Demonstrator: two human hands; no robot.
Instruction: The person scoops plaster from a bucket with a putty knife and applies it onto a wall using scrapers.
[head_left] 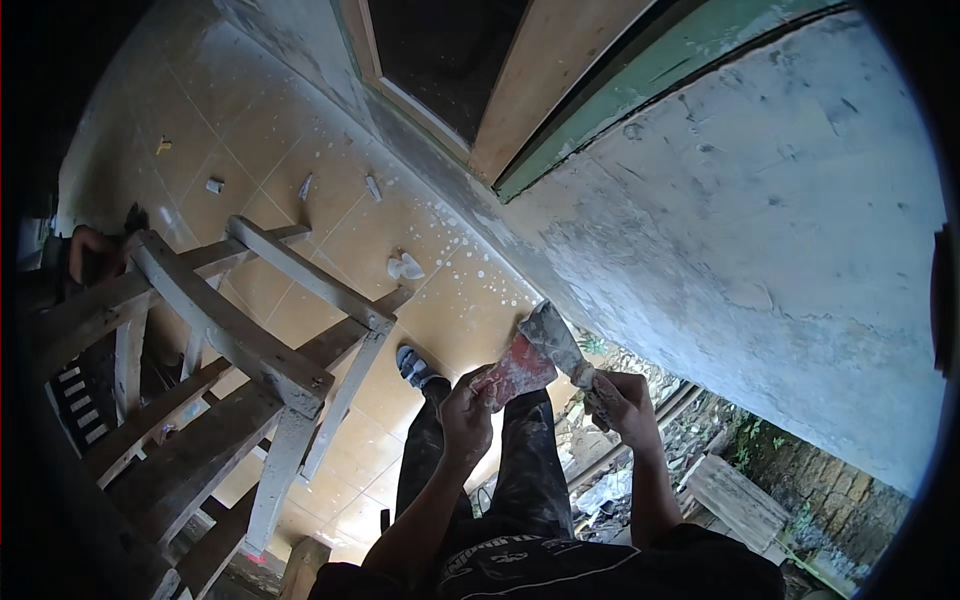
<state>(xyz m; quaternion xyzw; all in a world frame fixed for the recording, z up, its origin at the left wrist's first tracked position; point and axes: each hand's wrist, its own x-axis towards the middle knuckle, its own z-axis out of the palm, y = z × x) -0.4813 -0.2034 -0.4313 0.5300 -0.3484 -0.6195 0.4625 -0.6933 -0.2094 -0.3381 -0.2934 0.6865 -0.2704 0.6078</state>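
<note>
In front of my thighs, my left hand is closed on a red, flat putty spreader smeared with whitish filler. My right hand grips the handle of a putty knife with a wide grey blade, coated in residue. That blade points up and left, and its edge lies over or against the far side of the spreader. Whether the two touch all along cannot be made out. Beyond the tools rises a patchy, grey-white plastered wall.
A rough wooden trestle stands close on my left. White splashes and scraps, including a crumpled white piece, dot the tan tiled floor. A wood-framed window is set in the wall. Rubble and a wooden board lie lower right. Another person is far left.
</note>
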